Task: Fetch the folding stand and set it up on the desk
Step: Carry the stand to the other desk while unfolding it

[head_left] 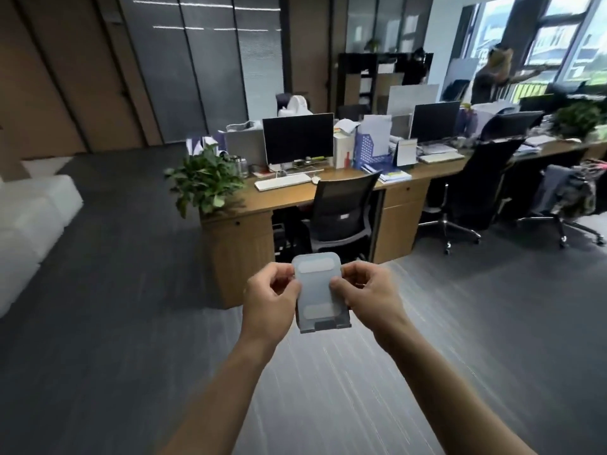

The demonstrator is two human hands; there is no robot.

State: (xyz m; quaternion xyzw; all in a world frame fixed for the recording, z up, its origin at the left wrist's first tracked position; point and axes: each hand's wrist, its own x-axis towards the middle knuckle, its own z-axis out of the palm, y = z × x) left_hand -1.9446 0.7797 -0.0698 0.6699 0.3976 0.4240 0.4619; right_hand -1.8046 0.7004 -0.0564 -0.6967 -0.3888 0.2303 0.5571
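A small grey folding stand (319,292) with two pale pads and a dark lip at its lower end is held flat in front of me, above the dark carpet. My left hand (270,300) pinches its left edge and my right hand (369,295) pinches its right edge. The stand looks folded shut. Ahead stands the long wooden desk (282,200), some way beyond my hands, with a monitor (298,137) and a white keyboard (283,182) on it.
A black mesh chair (343,211) is pushed in at the near desk bay. A potted plant (205,180) sits on the desk's left end. More chairs, monitors and papers run along to the right. A person (492,77) stands by the far window. White seating (29,218) lies left.
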